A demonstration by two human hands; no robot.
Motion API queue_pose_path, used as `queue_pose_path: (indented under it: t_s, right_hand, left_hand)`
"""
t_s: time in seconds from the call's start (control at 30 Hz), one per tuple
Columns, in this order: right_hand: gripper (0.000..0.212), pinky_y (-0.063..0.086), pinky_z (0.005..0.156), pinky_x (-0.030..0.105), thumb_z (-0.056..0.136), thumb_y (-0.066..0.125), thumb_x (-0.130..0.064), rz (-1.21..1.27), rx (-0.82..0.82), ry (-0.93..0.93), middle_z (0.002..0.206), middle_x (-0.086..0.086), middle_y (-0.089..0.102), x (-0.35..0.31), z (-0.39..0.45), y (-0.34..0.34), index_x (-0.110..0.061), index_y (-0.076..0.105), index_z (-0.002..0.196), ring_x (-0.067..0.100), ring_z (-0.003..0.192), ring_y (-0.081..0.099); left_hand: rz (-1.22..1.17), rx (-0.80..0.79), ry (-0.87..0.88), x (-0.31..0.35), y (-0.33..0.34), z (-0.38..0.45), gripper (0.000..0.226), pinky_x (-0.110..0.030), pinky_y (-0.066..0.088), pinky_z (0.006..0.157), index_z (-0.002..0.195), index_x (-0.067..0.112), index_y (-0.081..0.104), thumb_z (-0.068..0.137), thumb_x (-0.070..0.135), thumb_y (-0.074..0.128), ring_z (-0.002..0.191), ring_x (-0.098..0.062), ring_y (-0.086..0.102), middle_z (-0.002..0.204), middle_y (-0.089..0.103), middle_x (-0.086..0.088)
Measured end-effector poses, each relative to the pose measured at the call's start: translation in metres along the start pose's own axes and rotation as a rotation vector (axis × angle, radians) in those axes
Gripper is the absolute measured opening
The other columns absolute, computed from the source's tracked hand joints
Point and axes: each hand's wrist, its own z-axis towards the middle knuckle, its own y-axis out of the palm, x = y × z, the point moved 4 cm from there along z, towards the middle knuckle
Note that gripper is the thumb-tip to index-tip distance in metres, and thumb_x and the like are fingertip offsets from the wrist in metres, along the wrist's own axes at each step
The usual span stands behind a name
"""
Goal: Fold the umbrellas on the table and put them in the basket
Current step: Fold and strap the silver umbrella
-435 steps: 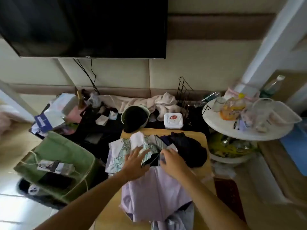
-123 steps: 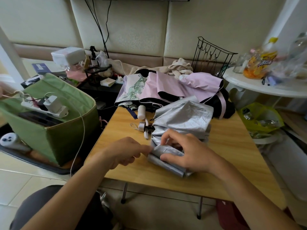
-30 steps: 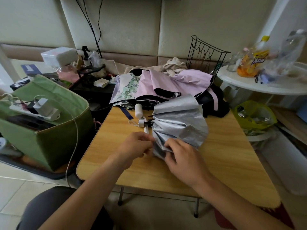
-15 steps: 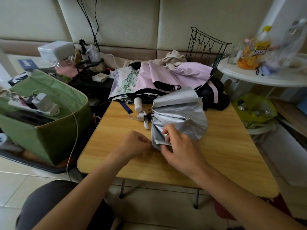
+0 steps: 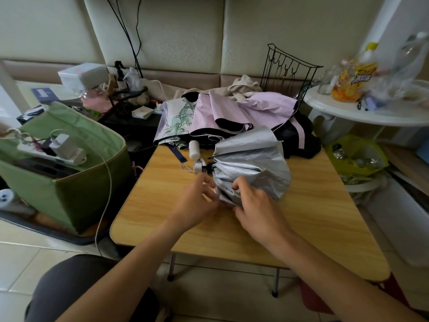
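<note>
A silver umbrella [image 5: 251, 163] lies collapsed and loosely bunched in the middle of the wooden table [image 5: 313, 205], its white handle [image 5: 197, 166] pointing left. My left hand [image 5: 197, 202] pinches the near folds of its canopy by the handle end. My right hand [image 5: 257, 206] grips the same bunch of silver fabric from the right. Behind it a pink umbrella [image 5: 232, 110] with a green flower print and black lining sprawls over the table's far edge. The green fabric basket [image 5: 76, 182] stands on the floor to the left, with a power strip and chargers on top.
A white round side table [image 5: 371, 112] with bottles and bags stands at the right, a yellow-green bag [image 5: 357, 154] under it. A black wire rack [image 5: 287, 73] rises behind the umbrellas. A white cable [image 5: 106, 182] hangs down the basket's side. A white cylinder [image 5: 193, 149] lies near the handle.
Both hands have kept gathering the silver canopy's near folds, shifting slightly toward the handle. The umbrella stays in the same place on the table.
</note>
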Motion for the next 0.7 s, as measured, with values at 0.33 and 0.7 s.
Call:
queue_pose_path:
  t_s: [0.33,0.7]
  right_hand:
    - [0.017,0.046,0.073,0.029,0.095,0.068,-0.034,-0.021,-0.134,-0.093,0.106,-0.011,0.056,-0.009,-0.003,0.002,-0.028,0.056,0.105,0.011,0.094,0.055]
    - [0.044,0.048,0.078,0.031,0.096,0.054,-0.065,-0.032,-0.38,-0.142,0.104,-0.01,0.055,-0.019,-0.017,0.008,-0.027,0.066,0.114,0.011,0.095,0.057]
  left_hand:
    - [-0.119,-0.163,-0.323,-0.004,-0.011,-0.004,0.021,-0.021,0.052,0.055,0.109,0.01,0.059,0.093,0.018,0.071,0.062,-0.014,0.067,0.095,0.074,-0.011]
    - [0.363,-0.012,0.407,0.018,-0.002,-0.003,0.022,-0.029,0.05,0.077,0.099,0.025,0.069,0.087,0.007,0.067,0.09,-0.006,0.056,0.097,0.06,0.011]
